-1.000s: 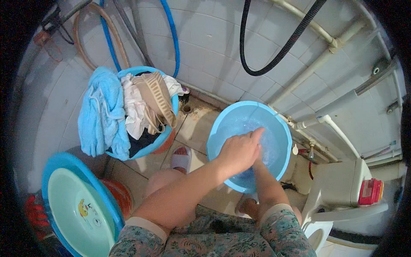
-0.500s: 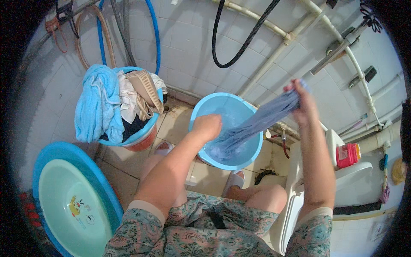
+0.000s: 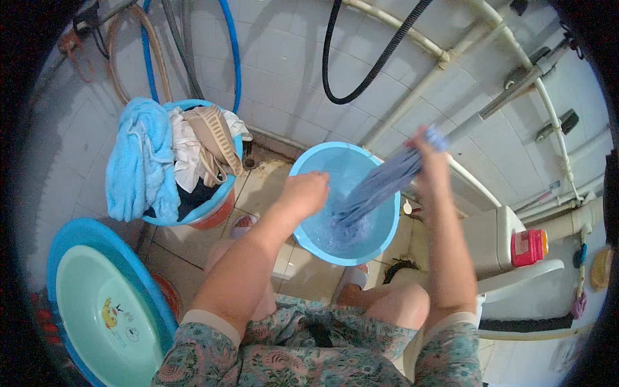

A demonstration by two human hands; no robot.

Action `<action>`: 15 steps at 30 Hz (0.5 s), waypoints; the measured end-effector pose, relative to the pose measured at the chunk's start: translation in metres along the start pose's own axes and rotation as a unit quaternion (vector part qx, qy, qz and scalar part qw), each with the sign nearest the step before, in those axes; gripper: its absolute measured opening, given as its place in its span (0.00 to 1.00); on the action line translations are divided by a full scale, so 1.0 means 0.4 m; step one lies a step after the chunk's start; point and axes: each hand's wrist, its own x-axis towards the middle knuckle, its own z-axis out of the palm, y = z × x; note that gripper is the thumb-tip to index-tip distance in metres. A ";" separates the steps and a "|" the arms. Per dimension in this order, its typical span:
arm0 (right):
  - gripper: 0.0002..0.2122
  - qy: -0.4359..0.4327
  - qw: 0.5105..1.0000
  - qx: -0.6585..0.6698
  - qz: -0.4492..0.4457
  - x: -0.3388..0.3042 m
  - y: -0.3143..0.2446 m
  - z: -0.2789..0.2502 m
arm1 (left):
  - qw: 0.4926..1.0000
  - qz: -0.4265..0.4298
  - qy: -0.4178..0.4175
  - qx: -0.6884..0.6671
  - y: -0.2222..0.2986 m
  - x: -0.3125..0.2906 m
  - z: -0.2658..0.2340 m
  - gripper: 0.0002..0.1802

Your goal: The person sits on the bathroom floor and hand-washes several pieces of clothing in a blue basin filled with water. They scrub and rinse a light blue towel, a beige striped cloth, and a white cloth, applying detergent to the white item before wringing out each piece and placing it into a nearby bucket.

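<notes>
A light blue basin stands on the floor before me with water in it. My right hand is closed round the upper end of a wet blue-grey cloth, raised above the basin's right side. The cloth stretches down in a gathered length, and its lower end lies in the water. What kind of garment it is, I cannot tell. Over the basin's left rim, my left hand is curled closed; the underside of its fingers is hidden, so anything in it does not show.
To the left, a bucket is heaped with clothes and a light blue towel. A pale green basin rests inside a larger blue basin at lower left. A white toilet with a red container is at right. Hoses hang along the wall.
My right hand has moved left and somewhat lower with the cloth, which now bunches more in the water. My left hand stays closed near the left rim.
</notes>
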 end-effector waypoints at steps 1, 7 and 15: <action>0.08 0.004 0.999 0.034 0.038 0.002 0.112 0.002 | 1.000 0.006 -0.007 0.005 0.004 0.002 -0.003 0.13; 0.29 -0.094 0.919 -0.348 0.162 -0.083 0.677 -0.006 | 0.997 0.047 -0.047 0.050 -0.006 0.006 0.021 0.13; 0.36 -0.192 0.724 -0.662 0.003 -0.175 0.730 0.115 | 0.993 0.083 -0.077 0.046 0.007 0.023 0.055 0.13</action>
